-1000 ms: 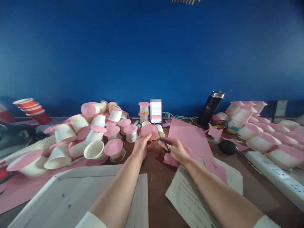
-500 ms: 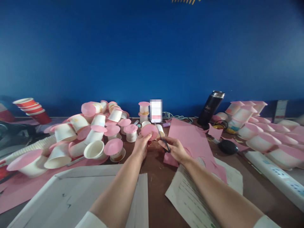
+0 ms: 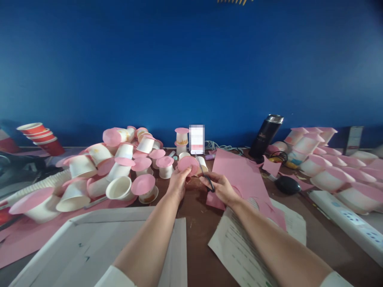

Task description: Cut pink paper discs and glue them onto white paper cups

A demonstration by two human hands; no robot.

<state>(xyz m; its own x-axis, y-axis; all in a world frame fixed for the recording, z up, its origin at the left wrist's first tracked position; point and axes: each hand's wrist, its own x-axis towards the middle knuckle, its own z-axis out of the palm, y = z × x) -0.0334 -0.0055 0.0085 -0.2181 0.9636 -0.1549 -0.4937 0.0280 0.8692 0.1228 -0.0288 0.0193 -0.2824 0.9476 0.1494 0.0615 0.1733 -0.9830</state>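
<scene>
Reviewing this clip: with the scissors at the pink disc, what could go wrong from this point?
The left hand pinches the pink disc right beside the scissors in the right hand, so a fingertip may get nicked. The blades also sit close to the white cup behind, which might be knocked over.

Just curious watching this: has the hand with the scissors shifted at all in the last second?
No. The right hand with the scissors sits at the same spot beside the pink sheet.
</scene>
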